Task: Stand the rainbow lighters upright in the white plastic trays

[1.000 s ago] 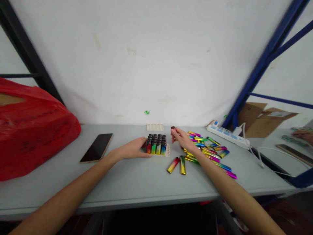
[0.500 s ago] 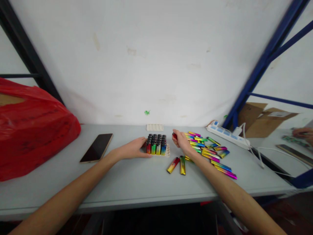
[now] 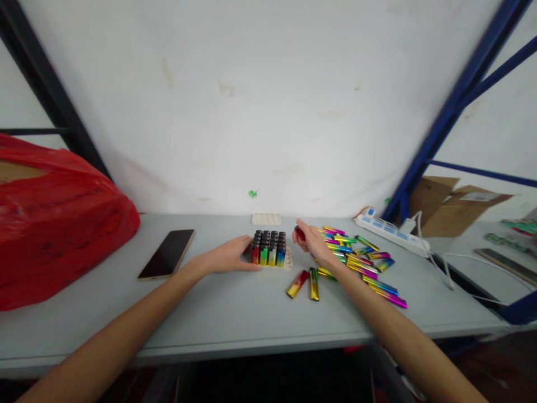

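Note:
Lighters with black tops (image 3: pixel 268 246) stand upright in tight rows in a pale slotted tray (image 3: pixel 288 259), whose right end shows bare slots. At the tray's left end is my left hand (image 3: pixel 232 254), thumb along the front edge and fingers behind, gripping it. My right hand (image 3: pixel 310 242) is closed on a dark red lighter (image 3: pixel 299 233), raised just right of the rows. In front of that hand lie a red-and-gold lighter (image 3: pixel 297 284) and a green-and-gold lighter (image 3: pixel 314 284). More shiny coloured lighters (image 3: pixel 361 263) lie in a loose pile beside my right forearm, which hides some.
A second pale tray (image 3: pixel 266 219) lies by the wall. To the left are a phone (image 3: pixel 166 254) and a red plastic bag (image 3: pixel 62 224). A white power strip (image 3: pixel 392 232) with cables, a blue frame post (image 3: pixel 440 117) and a cardboard box (image 3: pixel 453 207) stand right.
My right hand has turned slightly and shifted a little left with the lighter. My left hand stays at the tray. Another person's hand at the far right edge has left the view.

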{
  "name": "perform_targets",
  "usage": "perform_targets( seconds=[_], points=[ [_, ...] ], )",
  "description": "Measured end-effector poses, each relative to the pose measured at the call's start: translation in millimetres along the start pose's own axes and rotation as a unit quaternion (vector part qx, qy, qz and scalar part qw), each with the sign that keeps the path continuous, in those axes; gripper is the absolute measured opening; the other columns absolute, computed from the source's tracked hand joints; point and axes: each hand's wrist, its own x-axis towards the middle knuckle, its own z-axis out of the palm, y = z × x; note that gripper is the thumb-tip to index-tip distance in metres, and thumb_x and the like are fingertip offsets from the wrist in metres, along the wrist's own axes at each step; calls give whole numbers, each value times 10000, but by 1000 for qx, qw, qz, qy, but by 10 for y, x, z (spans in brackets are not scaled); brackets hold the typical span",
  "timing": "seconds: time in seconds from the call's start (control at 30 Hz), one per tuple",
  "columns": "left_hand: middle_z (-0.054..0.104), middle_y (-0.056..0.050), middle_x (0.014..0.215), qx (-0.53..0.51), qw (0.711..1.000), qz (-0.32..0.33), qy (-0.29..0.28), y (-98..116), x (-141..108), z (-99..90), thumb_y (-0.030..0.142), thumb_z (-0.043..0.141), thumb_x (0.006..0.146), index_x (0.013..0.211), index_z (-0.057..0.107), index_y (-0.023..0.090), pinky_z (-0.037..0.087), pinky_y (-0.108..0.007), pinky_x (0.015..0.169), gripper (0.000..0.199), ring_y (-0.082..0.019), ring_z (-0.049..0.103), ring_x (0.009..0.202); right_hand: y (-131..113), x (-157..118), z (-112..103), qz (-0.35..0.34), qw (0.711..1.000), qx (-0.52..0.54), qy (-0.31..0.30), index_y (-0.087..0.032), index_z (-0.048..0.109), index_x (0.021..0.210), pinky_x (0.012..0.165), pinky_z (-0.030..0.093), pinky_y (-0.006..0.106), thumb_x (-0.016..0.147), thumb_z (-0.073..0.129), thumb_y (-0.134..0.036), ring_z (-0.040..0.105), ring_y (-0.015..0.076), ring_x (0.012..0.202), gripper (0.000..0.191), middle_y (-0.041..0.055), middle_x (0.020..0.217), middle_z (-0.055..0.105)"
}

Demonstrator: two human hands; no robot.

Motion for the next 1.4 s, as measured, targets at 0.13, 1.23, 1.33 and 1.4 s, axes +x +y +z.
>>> perform_targets(
  seconds=[0.13,1.23,1.33,1.4],
  points=[
    [766,-139,1275,6,1000,-8,2,4,-4,-4,724,809,799,1254,677,194,556,-458,1060,711,-394,725,1176,47,11,7,1,998,-53,21,-258,429,548,474,217,285,962,439,-734,280,110,460,630,-47,488,329],
    [755,-166,1305,4,1000,-16,-5,27,-12,-18,733,799,816,1268,662,189,557,-486,1074,721,-394,712,1183,131,2,-203,-160,949,-256,-92,-271,544,1098,787,570,335,1057,631,-347,815,254,946,122,72,1040,865],
    [758,-154,1302,2,1000,-11,-5,26,-17,-21,734,795,827,1271,664,198,552,-485,1088,708,-389,709,1188,102,-20,-238,-175,937,-288,-90,-271,567,1093,759,553,328,1068,635,-346,806,255,895,105,64,996,864],
    [752,-161,1318,-1,1000,-7,-5,20,-16,-19,721,800,826,1282,661,195,548,-486,1095,711,-390,705,1201,98,-25,-255,-180,929,-314,-83,-268,595,1115,783,556,336,1058,659,-321,806,263,926,100,77,1033,864]
  ],
)
